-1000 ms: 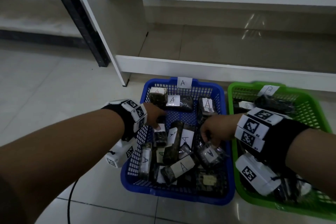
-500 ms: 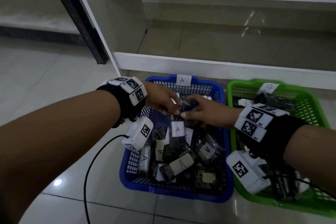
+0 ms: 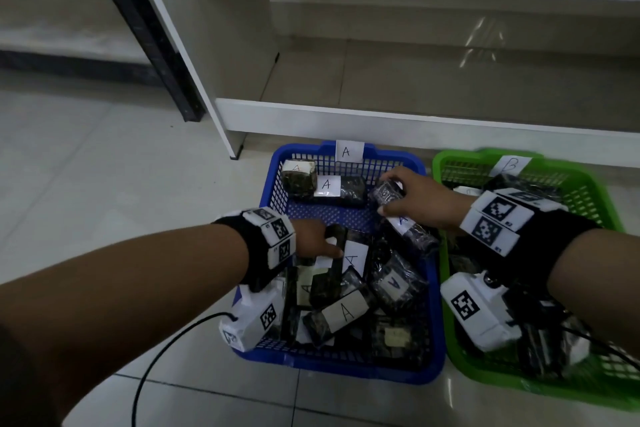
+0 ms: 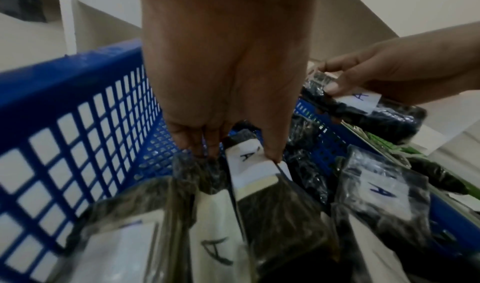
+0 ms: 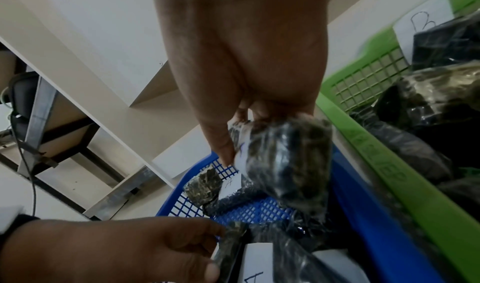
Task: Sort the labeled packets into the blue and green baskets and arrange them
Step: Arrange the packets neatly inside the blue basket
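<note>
Left hand [image 3: 313,241] reaches into the blue basket [image 3: 273,191], fingers [image 4: 270,147] pinching the top edge of an upright A-labeled packet [image 4: 249,164] in the near pile. Right hand [image 3: 420,199] grasps a dark packet [image 3: 386,192] at the far right corner — long axis running fore-aft, in line with the two packets already laid along the far wall. The green basket [image 3: 588,184] stands just beside, right.

A storeroom or shop back room, it seems: tiled floor [image 3: 104,201], bare white shelving [image 3: 381,121], labelled baskets [image 3: 346,367] of packets [image 3: 341,314]
</note>
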### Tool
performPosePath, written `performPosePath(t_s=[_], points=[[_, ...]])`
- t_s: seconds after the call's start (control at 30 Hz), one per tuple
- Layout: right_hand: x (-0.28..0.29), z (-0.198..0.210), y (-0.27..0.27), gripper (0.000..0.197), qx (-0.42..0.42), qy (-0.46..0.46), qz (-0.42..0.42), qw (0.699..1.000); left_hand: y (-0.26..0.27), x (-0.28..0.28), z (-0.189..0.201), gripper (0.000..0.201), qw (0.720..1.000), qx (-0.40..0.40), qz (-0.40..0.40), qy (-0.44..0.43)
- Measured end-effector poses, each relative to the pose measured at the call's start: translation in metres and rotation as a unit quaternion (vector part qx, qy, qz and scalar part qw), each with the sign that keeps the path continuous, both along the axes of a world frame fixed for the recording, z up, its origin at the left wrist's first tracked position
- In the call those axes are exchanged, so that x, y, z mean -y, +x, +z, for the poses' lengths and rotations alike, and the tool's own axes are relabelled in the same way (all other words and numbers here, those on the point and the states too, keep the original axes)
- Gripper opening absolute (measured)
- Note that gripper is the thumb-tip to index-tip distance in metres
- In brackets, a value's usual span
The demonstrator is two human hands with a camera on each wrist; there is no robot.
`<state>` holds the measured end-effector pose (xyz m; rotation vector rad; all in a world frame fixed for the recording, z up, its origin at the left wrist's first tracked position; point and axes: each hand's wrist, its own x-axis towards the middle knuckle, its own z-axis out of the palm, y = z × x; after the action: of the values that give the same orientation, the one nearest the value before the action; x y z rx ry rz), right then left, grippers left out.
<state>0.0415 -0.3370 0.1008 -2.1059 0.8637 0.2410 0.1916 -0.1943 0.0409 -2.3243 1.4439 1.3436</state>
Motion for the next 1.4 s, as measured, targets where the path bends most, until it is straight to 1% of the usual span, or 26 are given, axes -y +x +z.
performPosePath(t_s=[0.07,0.1,0.13,0.17,0.23,0.27,0.3,0.33,0.37,0.4,0.43,0.5,0.53,0.57,0.6,0.73,0.8,0.87,0.93,1.0,1.07,1.23,1.3,1.4], points=[[0.000,-0.001,0.001,0.054,0.011,-0.004,-0.001,1.000,0.002,0.004,0.000,0.079,0.996,-0.057,0.064,-0.024],[0.000,-0.002,0.001,0.055,0.017,-0.005,-0.002,1.000,0.004,0.007,0.003,0.086,0.992,-0.091,0.079,-0.040],[0.000,-0.002,0.001,0.055,0.023,-0.008,-0.001,1.000,0.006,0.011,0.007,0.083,0.987,-0.121,0.093,-0.058],[0.000,-0.002,0.002,0.056,0.027,-0.009,0.000,1.000,0.011,0.014,0.008,0.074,0.978,-0.153,0.120,-0.077],[0.000,-0.002,0.002,0.056,0.038,-0.008,-0.004,0.999,0.022,0.021,0.010,0.051,0.947,-0.207,0.213,-0.123],[0.000,-0.002,0.002,0.055,0.046,-0.004,-0.007,0.999,0.026,0.023,0.012,0.043,0.932,-0.208,0.254,-0.152],[0.000,-0.003,0.002,0.055,0.052,0.000,-0.011,0.999,0.030,0.025,0.013,0.041,0.925,-0.182,0.284,-0.176],[0.000,-0.003,0.002,0.055,0.056,0.004,-0.014,0.998,0.033,0.026,0.015,0.047,0.929,-0.134,0.294,-0.181],[0.001,-0.003,0.001,0.056,0.056,0.006,-0.016,0.998,0.035,0.026,0.015,0.053,0.941,-0.078,0.282,-0.170],[0.001,-0.004,0.001,0.057,0.054,0.004,-0.016,0.998,0.036,0.026,0.017,0.056,0.956,-0.028,0.251,-0.152],[0.002,-0.004,0.000,0.057,0.048,0.001,-0.017,0.999,0.035,0.026,0.018,0.054,0.969,0.015,0.204,-0.138],[0.003,-0.005,0.000,0.058,0.042,-0.005,-0.016,0.999,0.034,0.025,0.017,0.051,0.986,0.107,0.070,-0.106],[0.003,-0.005,0.000,0.058,0.042,-0.008,-0.016,0.999,0.033,0.024,0.016,0.053,0.985,0.150,0.006,-0.086],[0.003,-0.005,0.000,0.057,0.043,-0.011,-0.016,0.999,0.034,0.024,0.014,0.055,0.980,0.177,-0.041,-0.076],[0.003,-0.005,0.000,0.057,0.046,-0.011,-0.018,0.999,0.035,0.023,0.013,0.054,0.978,0.183,-0.066,-0.072],[0.003,-0.005,0.000,0.056,0.050,-0.002,-0.024,0.998,0.038,0.012,0.016,0.036,0.973,0.174,-0.137,-0.065],[0.003,-0.006,0.000,0.057,0.047,-0.006,-0.020,0.999,0.042,0.007,0.017,0.035,0.967,0.175,-0.175,-0.063],[0.003,-0.006,0.000,0.056,0.047,-0.007,-0.023,0.999,0.044,0.005,0.017,0.037,0.955,0.208,-0.203,-0.057],[0.003,-0.007,0.000,0.055,0.050,0.000,-0.032,0.998,0.045,0.005,0.015,0.038,0.929,0.272,-0.242,-0.058],[0.003,-0.008,0.001,0.054,0.053,-0.001,-0.040,0.998,0.042,0.004,0.012,0.040,0.908,0.317,-0.263,-0.071],[0.003,-0.009,0.001,0.051,0.057,-0.009,-0.049,0.997,0.038,0.004,0.005,0.054,0.912,0.309,-0.251,-0.099],[0.006,-0.013,0.002,0.047,0.069,-0.018,-0.070,0.995,0.025,0.001,-0.003,0.070,0.930,0.274,-0.217,-0.112],[0.007,-0.013,0.003,0.044,0.069,-0.010,-0.077,0.995,0.022,0.001,0.000,0.069,0.924,0.288,-0.221,-0.120],[0.007,-0.014,0.004,0.042,0.065,-0.011,-0.078,0.995,0.023,0.003,0.006,0.057,0.919,0.312,-0.203,-0.131]])
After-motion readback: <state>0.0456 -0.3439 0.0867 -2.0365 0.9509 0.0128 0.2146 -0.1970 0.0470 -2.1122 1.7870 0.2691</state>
